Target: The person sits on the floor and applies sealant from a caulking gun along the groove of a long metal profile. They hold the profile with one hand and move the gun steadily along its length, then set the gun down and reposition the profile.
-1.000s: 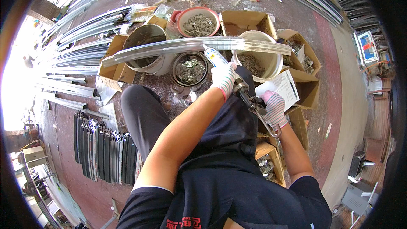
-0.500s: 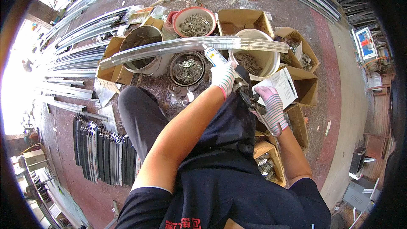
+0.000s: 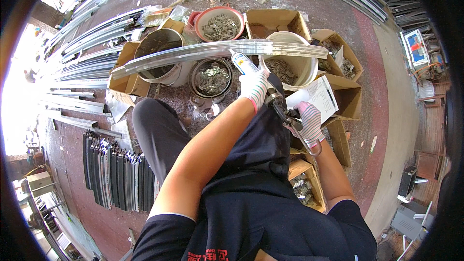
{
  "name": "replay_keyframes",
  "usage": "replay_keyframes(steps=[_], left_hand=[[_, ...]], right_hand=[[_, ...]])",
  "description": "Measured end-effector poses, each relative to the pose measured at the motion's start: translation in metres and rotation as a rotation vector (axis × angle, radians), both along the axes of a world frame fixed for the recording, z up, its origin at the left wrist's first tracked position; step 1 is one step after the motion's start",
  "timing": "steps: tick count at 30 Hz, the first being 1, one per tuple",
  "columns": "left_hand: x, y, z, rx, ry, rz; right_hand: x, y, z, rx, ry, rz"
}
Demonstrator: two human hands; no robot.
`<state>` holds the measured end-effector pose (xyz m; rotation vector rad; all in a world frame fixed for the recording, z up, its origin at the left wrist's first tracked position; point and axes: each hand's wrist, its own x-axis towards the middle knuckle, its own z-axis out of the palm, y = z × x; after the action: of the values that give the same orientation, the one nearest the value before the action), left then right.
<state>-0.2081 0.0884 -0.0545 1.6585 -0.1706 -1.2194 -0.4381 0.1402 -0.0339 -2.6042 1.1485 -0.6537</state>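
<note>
A caulking gun [image 3: 276, 100] with a white and blue cartridge [image 3: 244, 64] lies slantwise over my lap. My left hand [image 3: 254, 88], in a striped glove, is wrapped round the cartridge. My right hand [image 3: 310, 122], gloved alike, grips the gun at its handle and trigger; the hand hides part of the grip. The nozzle end reaches the near edge of a bundle of long silver metal strips [image 3: 212, 51]. That bundle lies across the tops of buckets in front of me.
Under the strips stand a grey bucket [image 3: 166, 75] and a cream bucket [image 3: 310, 70]. A pot of metal pieces [image 3: 212, 78] sits between them, a red-rimmed basin [image 3: 199, 25] behind. Cardboard boxes [image 3: 349, 97] and a printed sheet [image 3: 316, 97] are at right, stacked dark profiles [image 3: 118, 176] at left.
My right hand's fingers have curled in closer around the caulking gun's handle, and the hand has shifted slightly. My left hand and the strips stay nearly in place.
</note>
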Motion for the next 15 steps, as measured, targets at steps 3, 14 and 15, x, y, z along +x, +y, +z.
replay_keyframes(steps=[3,14,15], left_hand=[[-0.004,-0.002,-0.002,-0.007,-0.002,0.008],[-0.018,0.003,0.028,0.027,0.039,-0.001],[-0.018,0.003,0.028,0.023,0.027,-0.021]], right_hand=[[-0.004,0.0,-0.003,-0.021,-0.003,-0.005],[-0.018,0.005,0.0,0.044,0.079,-0.052],[-0.018,0.005,0.001,0.067,0.091,-0.071]])
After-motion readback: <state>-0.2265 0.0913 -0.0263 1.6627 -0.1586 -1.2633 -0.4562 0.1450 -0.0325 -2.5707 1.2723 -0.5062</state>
